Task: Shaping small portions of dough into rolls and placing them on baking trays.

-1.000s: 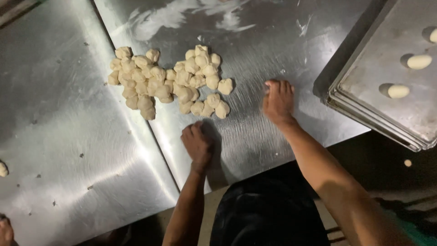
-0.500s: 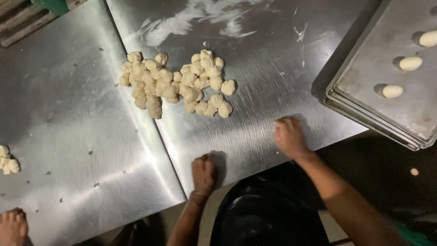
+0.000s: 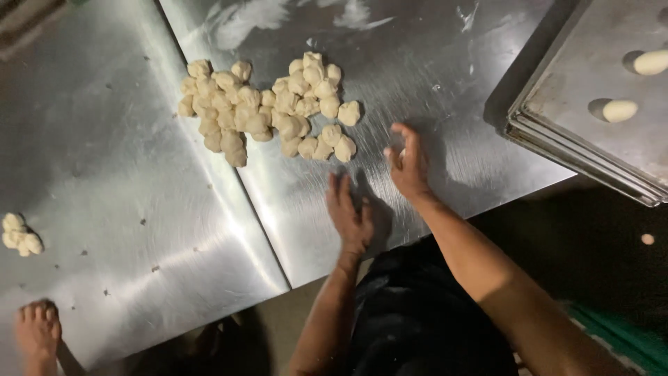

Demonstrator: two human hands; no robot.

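from the head camera, looking down, we have our left hand (image 3: 350, 214) lying flat and open, palm down, on the steel table (image 3: 125, 188), fingers stretched toward the heap of dough pieces (image 3: 268, 108). our right hand (image 3: 408, 161) is raised on its edge just beside it, fingers loosely spread and gripping nothing; whether a bit of dough sits under either palm, we cannot tell. the heap lies near both hands, a little up the table, apart from our fingertips, with the closest lumps at its lower right edge.

to the right a stack of metal trays (image 3: 570, 150) overhangs the table edge, with two shaped dough balls (image 3: 620, 110) spaced apart on the top one. at far left sits a small separate clump of dough (image 3: 19, 235), and another person's hand (image 3: 37, 331) rests on the near corner.

to work well here, we judge it best to take one lump at a time from the nearest edge, keep palms flat and lightly pressed, and leave the rest of the heap undisturbed.
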